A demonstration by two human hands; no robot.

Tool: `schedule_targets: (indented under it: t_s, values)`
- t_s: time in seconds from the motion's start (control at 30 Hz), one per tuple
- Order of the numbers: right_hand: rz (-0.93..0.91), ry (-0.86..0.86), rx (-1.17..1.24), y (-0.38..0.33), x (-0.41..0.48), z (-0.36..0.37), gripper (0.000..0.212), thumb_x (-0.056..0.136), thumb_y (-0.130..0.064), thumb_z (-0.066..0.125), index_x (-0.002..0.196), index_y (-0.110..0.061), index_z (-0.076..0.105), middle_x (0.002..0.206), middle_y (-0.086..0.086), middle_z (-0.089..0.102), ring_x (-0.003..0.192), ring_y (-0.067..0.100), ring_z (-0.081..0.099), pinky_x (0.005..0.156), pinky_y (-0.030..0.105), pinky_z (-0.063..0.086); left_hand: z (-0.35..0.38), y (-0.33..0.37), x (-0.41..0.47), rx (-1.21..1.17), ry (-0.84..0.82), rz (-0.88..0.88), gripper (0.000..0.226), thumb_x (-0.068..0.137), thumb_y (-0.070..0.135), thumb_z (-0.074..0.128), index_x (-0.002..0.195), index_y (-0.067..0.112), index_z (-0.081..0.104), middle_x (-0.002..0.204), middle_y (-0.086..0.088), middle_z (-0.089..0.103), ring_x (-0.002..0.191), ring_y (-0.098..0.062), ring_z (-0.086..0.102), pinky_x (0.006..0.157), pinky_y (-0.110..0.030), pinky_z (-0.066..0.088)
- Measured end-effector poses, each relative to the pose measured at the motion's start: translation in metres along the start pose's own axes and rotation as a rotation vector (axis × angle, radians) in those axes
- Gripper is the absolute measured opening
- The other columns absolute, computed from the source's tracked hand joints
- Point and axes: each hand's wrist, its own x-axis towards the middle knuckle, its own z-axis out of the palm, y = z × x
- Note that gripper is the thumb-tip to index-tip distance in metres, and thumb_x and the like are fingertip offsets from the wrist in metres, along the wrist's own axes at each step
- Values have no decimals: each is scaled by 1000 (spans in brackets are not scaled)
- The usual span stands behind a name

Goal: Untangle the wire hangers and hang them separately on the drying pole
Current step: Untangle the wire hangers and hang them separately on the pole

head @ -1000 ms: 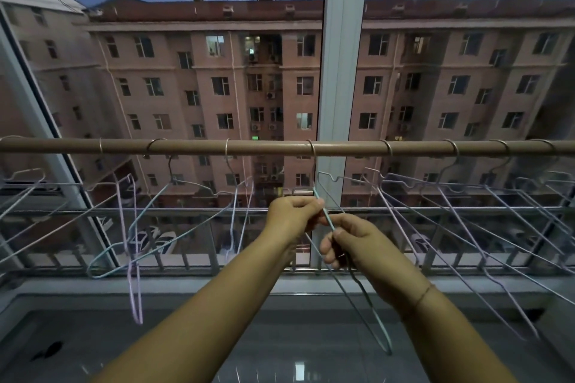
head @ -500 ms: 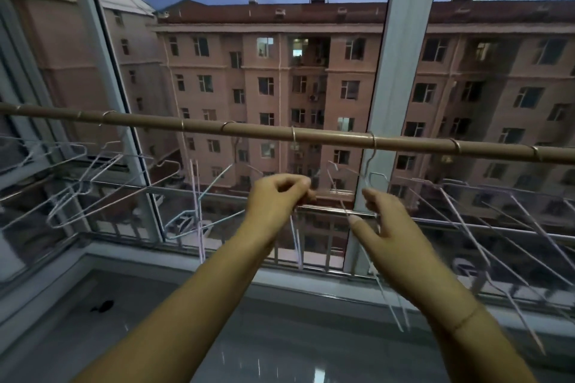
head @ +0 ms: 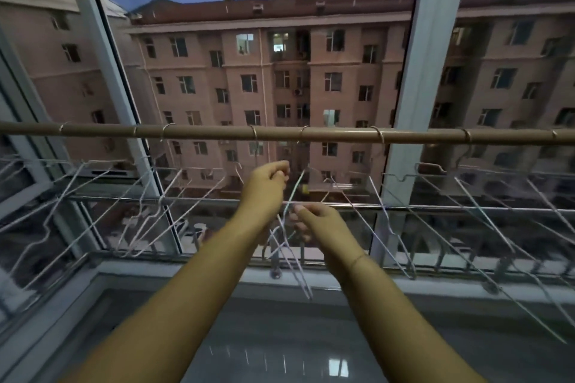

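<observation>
Grey glossy sill [head: 280, 336], drying pole [head: 217, 133] at 12 o'clock with hangers [head: 377, 134] hooked on, our right hand [head: 320, 222] pinching a wire hanger [head: 292, 194] at centre, left hand [head: 266, 186] curled at 11 o'clock, grip unclear.

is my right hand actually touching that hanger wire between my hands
Touching. The head view shows the right hand pinching the hanger wire between thumb and forefinger, with no gap visible.

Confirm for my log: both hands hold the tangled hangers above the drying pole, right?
No. The head view shows the left hand and right hand holding the tangled hangers below the drying pole, not above it.
</observation>
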Motion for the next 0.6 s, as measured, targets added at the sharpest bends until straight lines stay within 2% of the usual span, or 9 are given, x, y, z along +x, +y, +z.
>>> schedule_targets:
  t_s: [0.1, 0.2, 0.37, 0.47, 0.6]
  values:
    - [35, 40, 33, 6, 8, 14, 23, 91, -21, 51, 83, -7, 68, 66, 3, 56, 54, 8, 47, 54, 21, 39, -2, 0, 2, 12, -153, -38, 37, 98, 9, 37, 129, 11, 56, 131, -10, 58, 120, -22, 54, 107, -43, 41]
    - [8, 73, 46, 8, 12, 20, 22, 88, -17, 55, 69, -11, 64, 62, 3, 53, 59, 14, 45, 54, 22, 40, -5, -3, 3, 8, -224, -64, 38, 98, 13, 38, 133, 12, 52, 139, -8, 53, 129, -23, 48, 110, -47, 37]
    - [-3, 39, -22, 7, 18, 15, 26, 89, -20, 54, 89, 3, 66, 81, 12, 62, 75, 21, 55, 70, 32, 50, -11, -5, 4, -7, -233, -97, 37, 98, 13, 39, 133, 11, 52, 136, -9, 54, 125, -23, 50, 107, -45, 40]
    - [-9, 36, -36, 7, 21, 15, 24, 91, -20, 52, 88, 0, 64, 80, 13, 58, 74, 23, 53, 68, 31, 50, -13, -7, 3, 0, -228, -109, 37, 98, 12, 41, 133, 11, 52, 137, -9, 54, 124, -23, 50, 107, -44, 41]
    - [-24, 78, -86, 9, 27, 21, 19, 92, -18, 48, 86, -3, 59, 78, 14, 55, 69, 25, 53, 71, 40, 52, -16, -9, 6, 11, -198, -124, 37, 97, 10, 42, 132, 10, 52, 135, -10, 55, 121, -22, 52, 104, -39, 44]
